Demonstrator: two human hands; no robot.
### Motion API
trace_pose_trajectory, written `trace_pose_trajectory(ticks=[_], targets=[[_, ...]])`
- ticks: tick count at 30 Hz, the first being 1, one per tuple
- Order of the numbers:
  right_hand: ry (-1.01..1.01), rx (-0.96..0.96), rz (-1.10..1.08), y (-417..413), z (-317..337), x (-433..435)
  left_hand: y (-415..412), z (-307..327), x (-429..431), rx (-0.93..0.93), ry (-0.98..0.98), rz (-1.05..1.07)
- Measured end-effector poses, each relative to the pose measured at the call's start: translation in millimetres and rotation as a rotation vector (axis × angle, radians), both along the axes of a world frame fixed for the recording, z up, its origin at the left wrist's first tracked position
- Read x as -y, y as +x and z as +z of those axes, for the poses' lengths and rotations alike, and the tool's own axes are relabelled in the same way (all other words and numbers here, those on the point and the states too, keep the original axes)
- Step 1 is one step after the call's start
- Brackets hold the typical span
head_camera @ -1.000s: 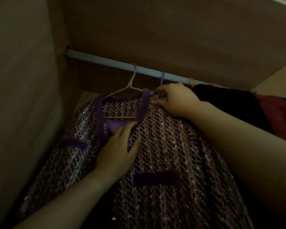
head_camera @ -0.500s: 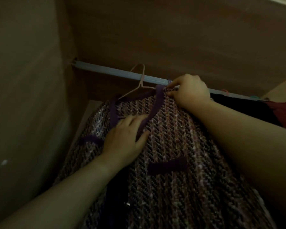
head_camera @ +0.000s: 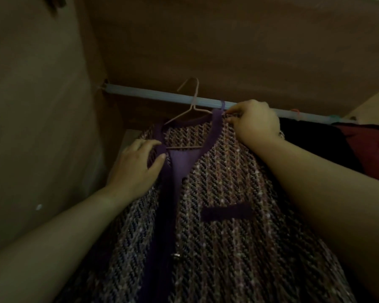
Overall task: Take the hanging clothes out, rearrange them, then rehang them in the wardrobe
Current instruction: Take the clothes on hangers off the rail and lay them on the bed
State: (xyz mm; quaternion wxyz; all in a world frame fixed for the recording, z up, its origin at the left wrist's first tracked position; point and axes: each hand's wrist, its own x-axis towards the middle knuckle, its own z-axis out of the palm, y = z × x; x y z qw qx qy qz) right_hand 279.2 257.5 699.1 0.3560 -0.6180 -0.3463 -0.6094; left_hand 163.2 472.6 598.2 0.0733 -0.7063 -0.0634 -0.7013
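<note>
One jacket (head_camera: pixel 239 182) of pink and dark tweed with purple trim hangs on one pink wire hanger (head_camera: pixel 185 114) at the left end of the wardrobe (head_camera: pixel 228 51). The top of the hanger stands above the single pale blue rail (head_camera: pixel 149 95), and whether it rests on the rail I cannot tell.

Two hands are on the jacket. The left hand (head_camera: pixel 134 169) lies flat on the left front panel, its fingers relaxed and reaching the purple edge of the collar. The right hand (head_camera: pixel 254 123) pinches the jacket's right shoulder with curled fingers, just under the rail.

One purple pocket band (head_camera: pixel 227 212) and one small button (head_camera: pixel 175 255) show on the front.

To the right hang two more garments, one black (head_camera: pixel 311 138) and one dark red (head_camera: pixel 372 154), and three other hooks (head_camera: pixel 295 112) sit on the rail.

The wardrobe is plain brown wood, dim inside, with a side wall (head_camera: pixel 42 127) close on the left.
</note>
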Motion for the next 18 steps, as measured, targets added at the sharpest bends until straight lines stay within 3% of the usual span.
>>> trace_pose_trajectory(ticks=[6,13,15,18], targets=[[0.048,0.02,0.138,5.4,-39.4,18.0,-19.2,0.2,-2.5,0.052,0.027,0.018],[0.002,0.037,0.3,4.9,-147.6,46.7,-45.0,-41.3,10.2,0.018,0.138,0.118],[-0.008,0.098,0.339,4.3,-179.6,51.0,-53.2,-59.8,18.3,-0.112,0.155,0.187],[-0.04,0.136,0.397,10.2,-220.2,58.4,-63.1,-101.8,29.7,-0.381,0.102,0.101]])
